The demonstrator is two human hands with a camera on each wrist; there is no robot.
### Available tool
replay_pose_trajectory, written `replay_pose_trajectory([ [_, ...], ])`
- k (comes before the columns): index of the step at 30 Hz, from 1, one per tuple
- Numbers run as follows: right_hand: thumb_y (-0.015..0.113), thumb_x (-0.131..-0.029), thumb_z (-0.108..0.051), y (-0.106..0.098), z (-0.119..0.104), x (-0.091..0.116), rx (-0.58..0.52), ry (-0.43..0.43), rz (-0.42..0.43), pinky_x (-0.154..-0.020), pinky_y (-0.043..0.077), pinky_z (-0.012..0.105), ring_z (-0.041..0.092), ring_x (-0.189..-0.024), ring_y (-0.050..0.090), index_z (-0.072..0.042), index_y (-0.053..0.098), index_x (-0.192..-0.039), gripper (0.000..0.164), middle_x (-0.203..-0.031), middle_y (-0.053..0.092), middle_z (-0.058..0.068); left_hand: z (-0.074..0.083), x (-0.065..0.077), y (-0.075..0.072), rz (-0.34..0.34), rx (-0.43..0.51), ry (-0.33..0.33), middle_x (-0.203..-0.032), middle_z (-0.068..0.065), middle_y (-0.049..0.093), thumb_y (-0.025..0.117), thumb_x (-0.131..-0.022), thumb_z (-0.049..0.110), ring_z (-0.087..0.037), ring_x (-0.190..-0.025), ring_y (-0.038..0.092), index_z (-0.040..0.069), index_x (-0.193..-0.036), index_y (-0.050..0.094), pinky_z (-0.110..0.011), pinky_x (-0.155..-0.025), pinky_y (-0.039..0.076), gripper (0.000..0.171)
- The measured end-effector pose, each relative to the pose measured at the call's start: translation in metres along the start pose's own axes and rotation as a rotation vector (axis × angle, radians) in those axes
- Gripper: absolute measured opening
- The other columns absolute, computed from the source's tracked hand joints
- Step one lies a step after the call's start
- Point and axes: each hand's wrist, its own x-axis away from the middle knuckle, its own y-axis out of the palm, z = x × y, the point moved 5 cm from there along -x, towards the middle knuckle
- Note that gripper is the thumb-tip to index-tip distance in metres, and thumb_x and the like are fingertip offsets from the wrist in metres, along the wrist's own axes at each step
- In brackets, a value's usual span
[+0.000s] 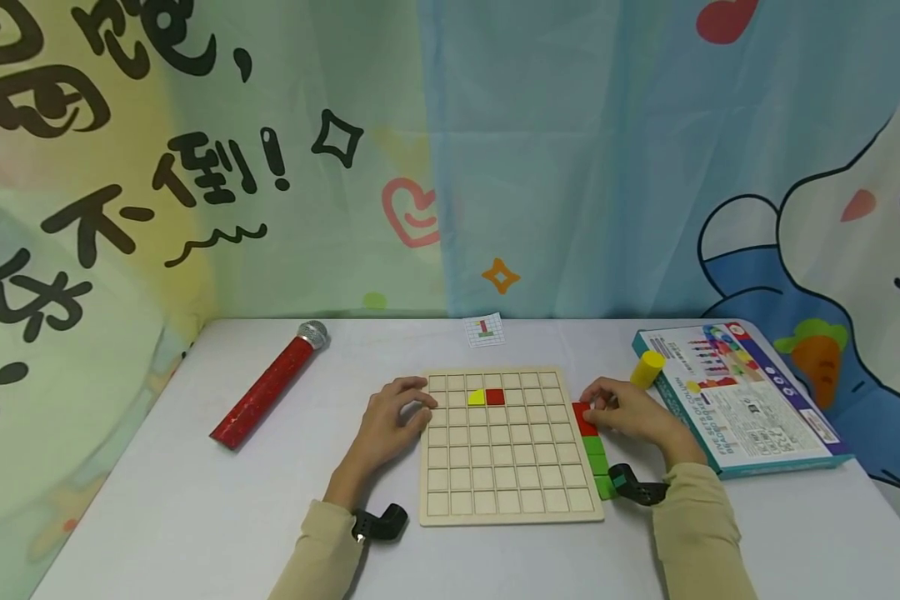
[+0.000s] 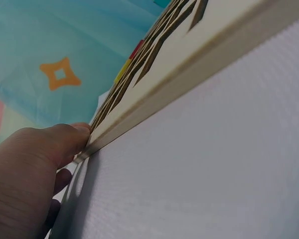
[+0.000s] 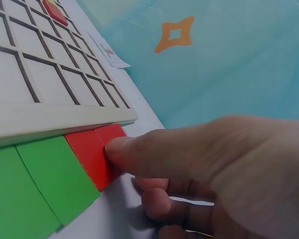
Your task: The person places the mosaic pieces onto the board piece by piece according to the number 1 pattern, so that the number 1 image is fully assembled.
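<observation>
A pale wooden grid board (image 1: pixel 512 504) lies flat on the table, with a yellow tile (image 1: pixel 476 397) and a red tile (image 1: pixel 495 397) side by side in its upper part. My left hand (image 1: pixel 390 421) holds the board's left rim near the far corner; in the left wrist view its thumb (image 2: pixel 72 137) lies against the edge. Along the right side runs a row of red tiles (image 3: pixel 87 154) and green tiles (image 3: pixel 55 179). With its thumb on the endmost red tile (image 3: pixel 108 133), my right hand (image 1: pixel 633 412) pinches that tile, its other fingers curled below.
Right of the board lies a teal-edged game box (image 1: pixel 742 400), with a yellow cylinder (image 1: pixel 647 369) beside its left edge. Behind the board is a small pattern card (image 1: pixel 484 330). A red microphone (image 1: pixel 266 387) lies at the left. A printed curtain (image 1: pixel 555 167) hangs along the table's far edge.
</observation>
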Motion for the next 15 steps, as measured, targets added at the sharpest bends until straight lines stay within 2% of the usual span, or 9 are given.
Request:
replay_pose_trajectory([
  [8, 0.065, -0.087, -0.015, -0.0007, -0.0012, -0.0016, 0.01, -0.004, 0.045, -0.059, 0.042, 0.024, 0.019, -0.072, 0.048, -0.003, 0.051, -0.1, 0.022, -0.084, 0.052, 0.007, 0.0, 0.0006, -0.0007, 0.005, 0.007, 0.0, -0.128, -0.004, 0.059, 0.066, -0.087, 0.018, -0.027, -0.121, 0.054, 0.021, -0.096, 0.069, -0.051, -0.094, 0.036, 0.01],
  [15, 0.063, -0.089, -0.017, -0.0037, 0.0015, -0.002, -0.004, 0.007, 0.084, -0.059, 0.042, 0.026, 0.019, -0.071, 0.047, -0.004, 0.048, -0.104, 0.025, -0.088, 0.05, 0.008, 0.0018, 0.0005, 0.0, 0.02, 0.004, 0.015, -0.127, -0.004, 0.059, 0.066, -0.087, 0.019, -0.028, -0.12, 0.054, 0.022, -0.096, 0.069, -0.052, -0.094, 0.036, 0.01],
])
